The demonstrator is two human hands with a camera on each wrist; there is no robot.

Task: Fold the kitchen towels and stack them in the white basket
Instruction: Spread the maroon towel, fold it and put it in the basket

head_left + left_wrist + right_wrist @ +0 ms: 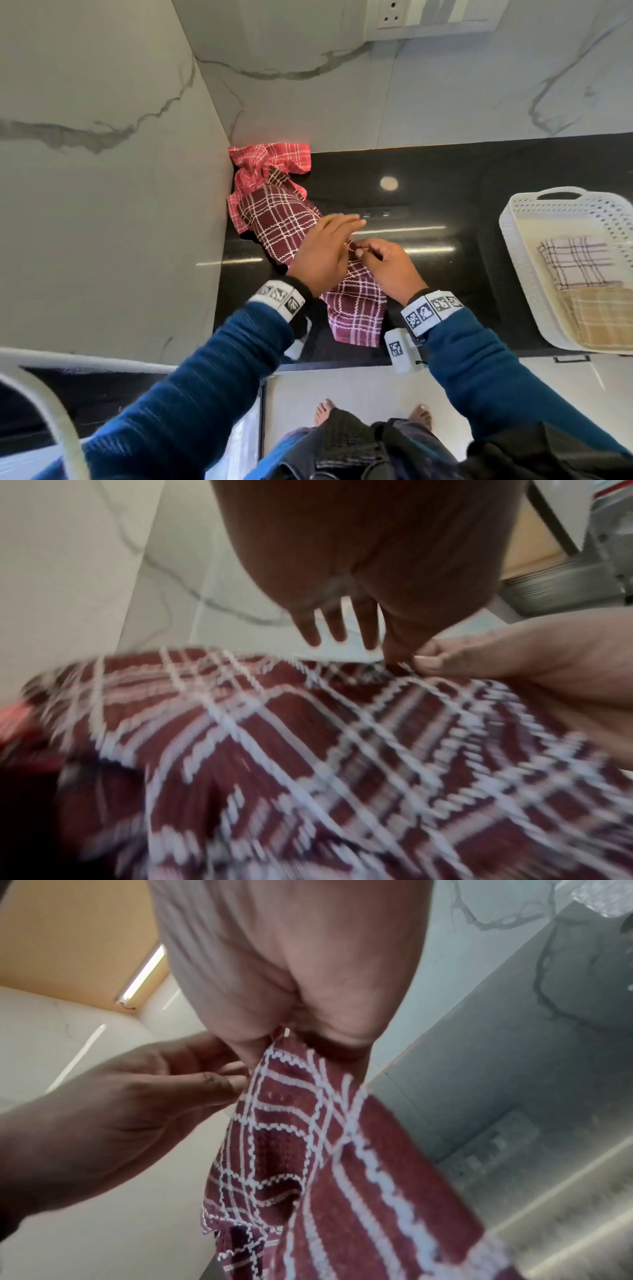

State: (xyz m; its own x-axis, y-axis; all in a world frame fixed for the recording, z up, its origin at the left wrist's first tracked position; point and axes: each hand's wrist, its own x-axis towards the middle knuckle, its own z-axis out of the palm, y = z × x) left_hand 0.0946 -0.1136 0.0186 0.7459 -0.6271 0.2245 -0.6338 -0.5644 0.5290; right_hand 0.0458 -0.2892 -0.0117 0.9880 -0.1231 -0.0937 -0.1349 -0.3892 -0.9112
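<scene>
The right hand [390,265] pinches an edge of the maroon towel [277,222], the left hand [322,253] mostly straight-fingered beside it, its hold unclear, so lifting may drag the red towel [270,157] it overlaps

Home kitchen, clearly: a polished black stone countertop [445,281] runs into a corner of glossy marble-look wall tiles [411,102] with grey veins, and a white wall socket [392,13] sits up above the counter. Checked cloths are out on the worktop, a maroon checked towel [281,222] partly over a crumpled red checked towel [270,157] in the corner. Off to the right is a white perforated basket [513,240] with folded towels [575,263] inside. Down below, bare feet [323,411] on a pale floor [342,387], very much a house. The right wrist view catches a tube light [143,972] on a warm yellow surface.
</scene>
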